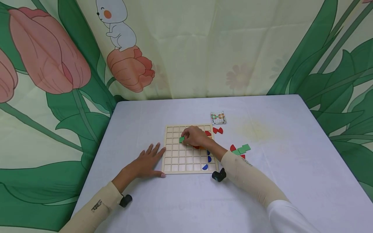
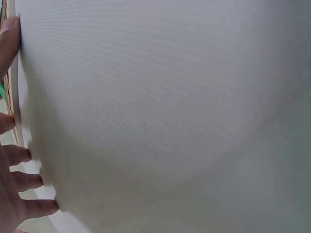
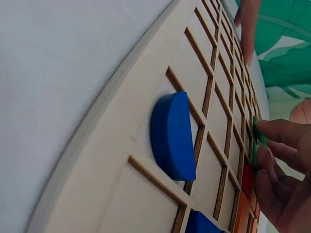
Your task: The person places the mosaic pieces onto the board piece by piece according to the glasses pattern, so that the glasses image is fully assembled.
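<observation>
One left hand (image 1: pixel 147 163) splayed, touching board (image 1: pixel 175 160) | right hand (image 1: pixel 194 136) pinching green square (image 1: pixel 181 139) | sleeve print (image 1: pixel 96 205) illegible

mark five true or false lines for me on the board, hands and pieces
1. The right hand holds a green piece. True.
2. Every piece is on the board. False: some red pieces lie on the table.
3. The left hand is at the left edge of the board. True.
4. The piece nearest the board's near edge is orange. False: it is a blue half-disc.
5. The picture card lies near the board's far right corner. True.
</observation>
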Available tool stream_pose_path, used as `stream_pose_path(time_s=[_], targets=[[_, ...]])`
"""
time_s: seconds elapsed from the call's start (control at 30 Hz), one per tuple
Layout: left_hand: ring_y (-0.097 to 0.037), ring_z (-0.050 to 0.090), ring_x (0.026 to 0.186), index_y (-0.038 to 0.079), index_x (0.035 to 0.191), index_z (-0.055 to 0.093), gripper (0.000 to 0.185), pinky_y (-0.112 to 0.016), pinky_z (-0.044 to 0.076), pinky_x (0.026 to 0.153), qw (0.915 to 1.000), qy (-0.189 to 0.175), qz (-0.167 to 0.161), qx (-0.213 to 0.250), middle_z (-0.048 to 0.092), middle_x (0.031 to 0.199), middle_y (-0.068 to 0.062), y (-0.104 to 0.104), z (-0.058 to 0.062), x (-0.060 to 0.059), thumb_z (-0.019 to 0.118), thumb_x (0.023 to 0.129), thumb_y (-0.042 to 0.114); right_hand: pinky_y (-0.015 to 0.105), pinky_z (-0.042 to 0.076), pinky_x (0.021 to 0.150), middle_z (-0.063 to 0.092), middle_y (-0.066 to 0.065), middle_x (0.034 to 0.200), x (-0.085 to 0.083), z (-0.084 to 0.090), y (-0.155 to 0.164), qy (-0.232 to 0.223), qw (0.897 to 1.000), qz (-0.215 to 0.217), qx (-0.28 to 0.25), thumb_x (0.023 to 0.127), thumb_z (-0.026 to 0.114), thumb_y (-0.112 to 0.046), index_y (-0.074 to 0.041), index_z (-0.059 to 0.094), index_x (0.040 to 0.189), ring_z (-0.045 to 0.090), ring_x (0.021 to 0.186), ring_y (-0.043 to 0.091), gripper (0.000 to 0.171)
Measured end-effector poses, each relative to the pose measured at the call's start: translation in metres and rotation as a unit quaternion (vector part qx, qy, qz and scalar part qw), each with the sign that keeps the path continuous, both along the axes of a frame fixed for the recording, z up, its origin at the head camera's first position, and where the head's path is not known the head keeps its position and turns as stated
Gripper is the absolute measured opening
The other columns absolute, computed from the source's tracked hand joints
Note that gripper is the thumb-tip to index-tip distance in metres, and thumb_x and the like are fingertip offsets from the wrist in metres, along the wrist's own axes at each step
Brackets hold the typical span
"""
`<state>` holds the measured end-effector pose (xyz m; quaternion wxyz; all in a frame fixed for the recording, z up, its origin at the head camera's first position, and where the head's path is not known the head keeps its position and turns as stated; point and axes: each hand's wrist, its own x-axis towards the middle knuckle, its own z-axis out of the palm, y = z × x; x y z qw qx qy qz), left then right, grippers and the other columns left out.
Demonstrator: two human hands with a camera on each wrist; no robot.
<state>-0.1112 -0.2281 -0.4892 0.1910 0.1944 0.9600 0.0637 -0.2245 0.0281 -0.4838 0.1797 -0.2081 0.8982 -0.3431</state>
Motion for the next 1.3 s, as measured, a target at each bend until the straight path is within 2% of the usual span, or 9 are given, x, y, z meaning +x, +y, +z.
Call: stream_pose_path(time_s=[0.43, 0.67, 0.87, 1.0, 1.1, 1.3], targets=[[-0.047, 0.009, 0.154, 0.016, 0.162, 0.02, 0.112, -0.07, 0.023, 0.114, 1.0, 0.0, -0.002, 0.002, 0.011, 0.168, -0.018, -0.001, 0.0, 0.0, 0.067, 0.078, 0.075, 0.025, 0.044, 0.063, 0.07, -0.001, 0.087, 0.002, 0.006, -0.004, 0.009, 0.999, -0.006, 0.033, 0.085, 0.081, -0.019, -0.012, 0.077, 0.104, 0.061, 0.078, 0.014, 0.021], [-0.047, 0.009, 0.154, 0.017, 0.162, 0.02, 0.113, -0.069, 0.024, 0.114, 1.0, 0.002, 0.001, -0.006, 0.011, 0.168, -0.017, 0.0, -0.003, -0.001, 0.067, 0.077, 0.075, 0.027, 0.046, 0.071, 0.07, -0.002, 0.089, 0.003, 0.006, 0.004, 0.023, 1.0, 0.008, 0.011, 0.086, 0.08, -0.023, -0.012, 0.075, 0.108, 0.06, 0.081, 0.013, 0.024], [-0.046, 0.01, 0.154, 0.017, 0.162, 0.021, 0.113, -0.069, 0.024, 0.115, 0.9999, 0.007, 0.001, -0.01, 0.012, 0.168, -0.017, 0.0, -0.004, -0.001, 0.068, 0.076, 0.076, 0.033, 0.053, 0.084, 0.073, -0.001, 0.102, 0.002, 0.009, 0.024, 0.012, 0.999, 0.042, -0.021, 0.092, 0.073, -0.025, -0.01, 0.071, 0.118, 0.063, 0.092, 0.015, 0.03], [-0.046, 0.01, 0.154, 0.017, 0.162, 0.021, 0.113, -0.069, 0.024, 0.115, 0.9999, 0.01, -0.002, -0.007, 0.012, 0.168, -0.017, 0.0, -0.003, 0.0, 0.068, 0.077, 0.075, 0.031, 0.054, 0.082, 0.072, 0.001, 0.107, 0.0, 0.008, 0.044, 0.009, 0.998, 0.049, -0.041, 0.095, 0.07, -0.025, -0.01, 0.07, 0.122, 0.061, 0.093, 0.017, 0.031], [-0.046, 0.01, 0.154, 0.017, 0.162, 0.021, 0.113, -0.069, 0.024, 0.115, 0.9999, 0.012, -0.003, -0.007, 0.012, 0.168, -0.017, 0.0, -0.004, 0.0, 0.068, 0.077, 0.075, 0.03, 0.054, 0.076, 0.072, 0.001, 0.107, -0.002, 0.008, 0.06, 0.002, 0.998, 0.041, -0.054, 0.096, 0.069, -0.026, -0.011, 0.072, 0.119, 0.061, 0.089, 0.019, 0.027], [-0.046, 0.01, 0.154, 0.017, 0.162, 0.021, 0.112, -0.069, 0.024, 0.114, 0.9999, 0.014, -0.003, -0.007, 0.012, 0.168, -0.017, -0.001, -0.005, 0.0, 0.067, 0.077, 0.075, 0.028, 0.053, 0.075, 0.072, 0.003, 0.108, -0.007, 0.004, 0.097, 0.015, 0.998, 0.003, -0.054, 0.096, 0.07, -0.027, -0.012, 0.073, 0.115, 0.061, 0.088, 0.019, 0.025]])
